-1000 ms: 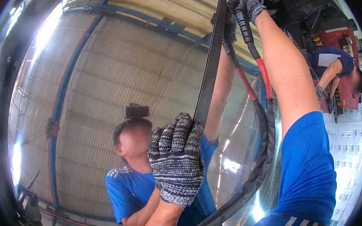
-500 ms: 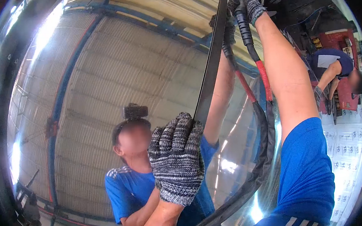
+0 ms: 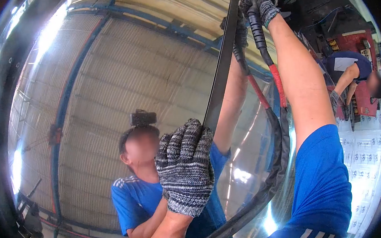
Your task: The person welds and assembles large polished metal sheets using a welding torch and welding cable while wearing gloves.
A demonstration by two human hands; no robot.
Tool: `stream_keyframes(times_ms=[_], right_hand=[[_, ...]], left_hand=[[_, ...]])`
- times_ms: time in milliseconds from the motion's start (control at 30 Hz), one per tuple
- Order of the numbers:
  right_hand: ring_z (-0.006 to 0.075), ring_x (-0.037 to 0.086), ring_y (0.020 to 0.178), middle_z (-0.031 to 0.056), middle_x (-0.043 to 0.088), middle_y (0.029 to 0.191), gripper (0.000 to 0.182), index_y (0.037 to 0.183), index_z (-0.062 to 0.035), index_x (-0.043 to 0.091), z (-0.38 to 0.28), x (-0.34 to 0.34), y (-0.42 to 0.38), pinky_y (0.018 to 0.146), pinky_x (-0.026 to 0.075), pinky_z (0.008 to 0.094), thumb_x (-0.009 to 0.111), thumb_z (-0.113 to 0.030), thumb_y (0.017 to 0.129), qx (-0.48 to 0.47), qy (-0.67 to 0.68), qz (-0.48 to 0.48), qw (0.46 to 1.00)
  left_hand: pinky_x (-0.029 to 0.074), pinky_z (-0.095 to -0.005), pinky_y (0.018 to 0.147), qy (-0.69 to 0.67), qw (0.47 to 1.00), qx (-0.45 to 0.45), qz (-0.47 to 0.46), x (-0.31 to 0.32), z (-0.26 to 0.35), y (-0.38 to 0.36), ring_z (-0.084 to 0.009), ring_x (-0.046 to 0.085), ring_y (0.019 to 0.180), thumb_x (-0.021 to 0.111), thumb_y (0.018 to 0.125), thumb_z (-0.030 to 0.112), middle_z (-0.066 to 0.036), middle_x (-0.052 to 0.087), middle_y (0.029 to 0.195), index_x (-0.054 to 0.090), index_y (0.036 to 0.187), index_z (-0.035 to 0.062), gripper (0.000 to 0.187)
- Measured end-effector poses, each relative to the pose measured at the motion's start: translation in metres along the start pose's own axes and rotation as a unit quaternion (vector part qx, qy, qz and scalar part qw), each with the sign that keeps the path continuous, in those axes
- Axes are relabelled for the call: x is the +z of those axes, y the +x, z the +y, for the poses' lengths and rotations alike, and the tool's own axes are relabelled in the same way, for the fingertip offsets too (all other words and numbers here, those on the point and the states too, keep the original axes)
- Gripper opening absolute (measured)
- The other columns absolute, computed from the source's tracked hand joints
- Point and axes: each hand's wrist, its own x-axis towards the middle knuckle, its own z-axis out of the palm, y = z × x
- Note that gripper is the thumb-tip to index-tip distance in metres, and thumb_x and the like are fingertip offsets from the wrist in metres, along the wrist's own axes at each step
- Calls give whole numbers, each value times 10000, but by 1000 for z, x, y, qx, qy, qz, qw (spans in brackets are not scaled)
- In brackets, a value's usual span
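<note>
My left hand (image 3: 185,166), in a black-and-white knitted glove, rests over the lower end of a long dark metal strip (image 3: 221,76). Its fingers are close together and bent over the strip; their tips are partly hidden. The strip runs up against a mirror-bright metal sheet (image 3: 120,75). At the top, my gloved right hand (image 3: 266,6) is closed around the handle of what looks like a welding torch (image 3: 256,26), near the strip's far end. The torch's tip cannot be made out. Below its ribbed collar come a red sleeve and a black-wrapped cable (image 3: 274,166).
The cable loops down past my right arm and across the lower sheet. Reflections of me and the roof fill the sheet. At right, another person (image 3: 352,68) bends over near a red surface (image 3: 361,45), holding a dark tool. White printed sheeting (image 3: 363,159) lies below them.
Almost nothing differs. My left hand has shifted very slightly left on the strip, while my right hand keeps its hold on the torch.
</note>
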Motion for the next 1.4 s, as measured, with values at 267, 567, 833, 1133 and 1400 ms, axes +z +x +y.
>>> stream_keyframes(times_ms=[267, 567, 833, 1133, 1400], right_hand=[[205, 606, 595, 25, 602, 688, 331, 984, -156, 652, 1, -2, -9, 508, 531, 381, 534, -460, 1043, -22, -16, 1, 1000], [194, 617, 629, 16, 612, 712, 282, 1008, -145, 658, -11, 4, -8, 533, 518, 368, 562, -410, 1011, -29, -59, 3, 998], [196, 618, 646, 22, 623, 738, 344, 1026, -146, 659, -12, 4, -7, 544, 516, 374, 563, -475, 993, -29, -55, -1, 998], [198, 620, 664, 29, 635, 767, 418, 1047, -147, 659, -7, 1, -5, 556, 515, 380, 564, -547, 972, -33, -59, 12, 998], [200, 621, 680, 35, 646, 793, 486, 1066, -148, 660, -3, 4, -10, 566, 513, 385, 565, -612, 953, -32, -50, 9, 998]], left_hand=[[374, -543, 1113, 1, 1000, 5, 7, -1, 0, 0, -330, 582, 1239, 595, 852, 149, -131, 640, 1342, 718, 1236, 144, 403], [389, -541, 1095, -6, 1000, 10, 12, 0, -2, 0, -363, 589, 1217, 611, 819, 111, -153, 648, 1326, 714, 1246, 143, 440], [392, -541, 1093, -5, 1000, 11, 15, -1, -2, 0, -364, 590, 1214, 620, 809, 107, -153, 648, 1325, 720, 1226, 141, 431], [354, -536, 1134, 11, 1000, 7, 4, 0, -3, -1, -300, 556, 1287, 565, 883, 183, -109, 619, 1372, 702, 1244, 138, 389], [365, -553, 1123, -6, 1000, 17, 23, 2, -4, 0, -369, 578, 1232, 609, 826, 130, -168, 632, 1351, 697, 1265, 116, 448]])
